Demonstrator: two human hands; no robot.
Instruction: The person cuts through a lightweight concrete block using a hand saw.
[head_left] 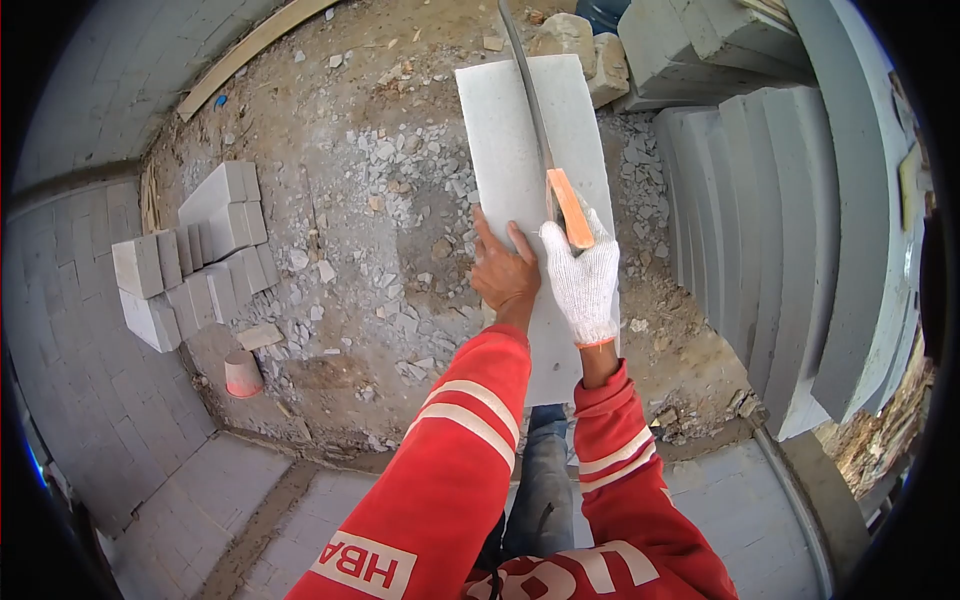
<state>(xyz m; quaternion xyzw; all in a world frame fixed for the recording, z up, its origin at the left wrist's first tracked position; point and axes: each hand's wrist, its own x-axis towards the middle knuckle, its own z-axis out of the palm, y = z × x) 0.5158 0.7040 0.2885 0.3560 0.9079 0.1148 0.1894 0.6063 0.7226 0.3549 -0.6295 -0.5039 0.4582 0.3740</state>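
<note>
A long pale grey concrete block (503,150) lies lengthwise in front of me. My right hand (583,285), in a white knit glove with an orange cuff, is closed around the orange handle of a hand saw (570,205). The saw's narrow blade points away from me and runs over the far half of the block's top. Bare and spread, my left hand (505,275) rests on the block's left edge, beside the saw handle. Its thumb and fingers are apart. The near end of the block overlaps my jeans leg in this view.
Large grey slabs (745,210) stand in a row on the right, with more blocks (670,50) beyond. Smaller cut blocks (235,225) are stacked on the left, near a pinkish bucket (242,374). Broken chips (400,170) litter the dirt floor. Block walls (75,330) enclose the left side.
</note>
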